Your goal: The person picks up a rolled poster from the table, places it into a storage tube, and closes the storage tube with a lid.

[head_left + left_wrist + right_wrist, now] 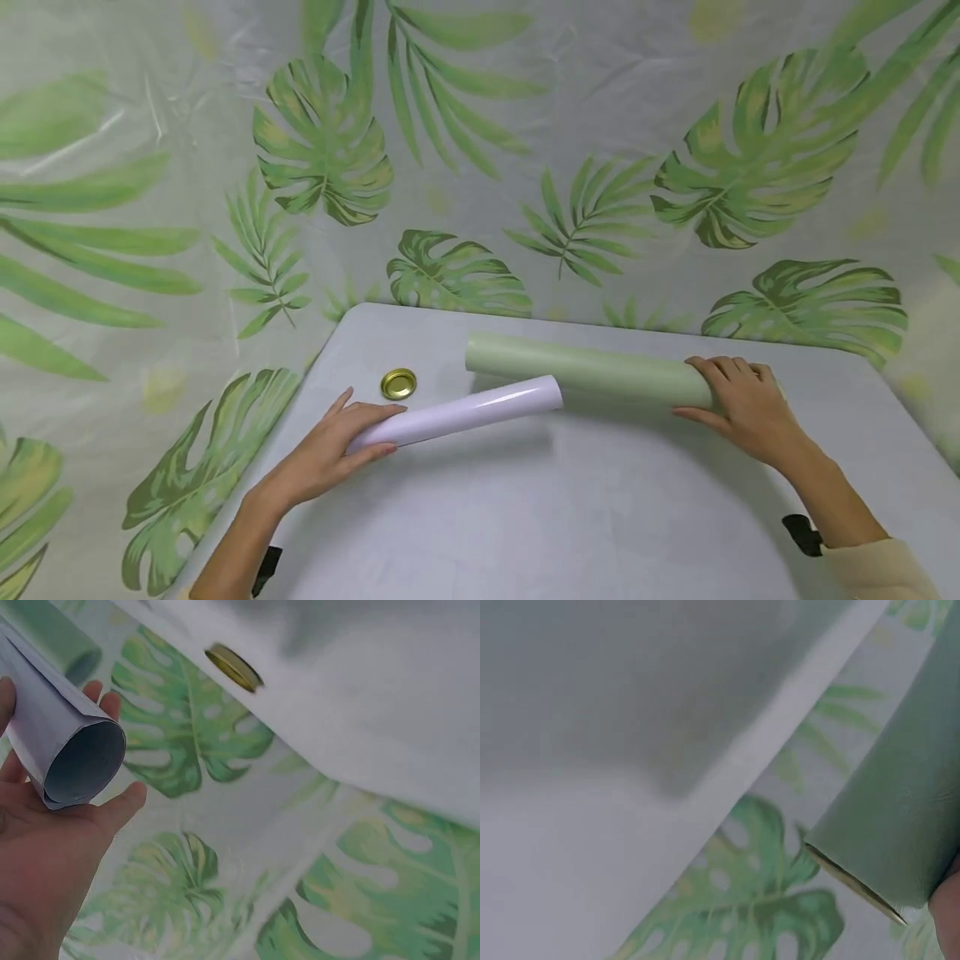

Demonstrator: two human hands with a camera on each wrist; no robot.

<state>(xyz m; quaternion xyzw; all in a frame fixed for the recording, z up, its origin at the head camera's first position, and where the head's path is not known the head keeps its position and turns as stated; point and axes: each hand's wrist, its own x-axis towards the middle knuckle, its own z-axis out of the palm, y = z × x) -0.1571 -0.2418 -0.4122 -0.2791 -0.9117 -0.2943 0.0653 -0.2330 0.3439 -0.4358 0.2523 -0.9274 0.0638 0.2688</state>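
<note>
My left hand [322,450] grips the near end of a glossy white rolled sheet [472,412], fingers above and thumb below. The left wrist view looks into the hollow end of this rolled sheet [52,720], with an overlapping edge along its side. My right hand [750,408] holds a longer pale green tube [585,367] near its right end, fingers over the top. In the right wrist view, a thin gold rim [855,883] edges that end of the tube [900,810]. The rolled sheet's far end overlaps the tube's lower edge in the head view. Both are held above the table.
A round gold metal lid [398,383] lies on the white table [487,517], just beyond my left hand. Leaf-patterned sheeting [465,192] hangs behind the table and along its left side. A dark strap [802,533] shows at my right wrist.
</note>
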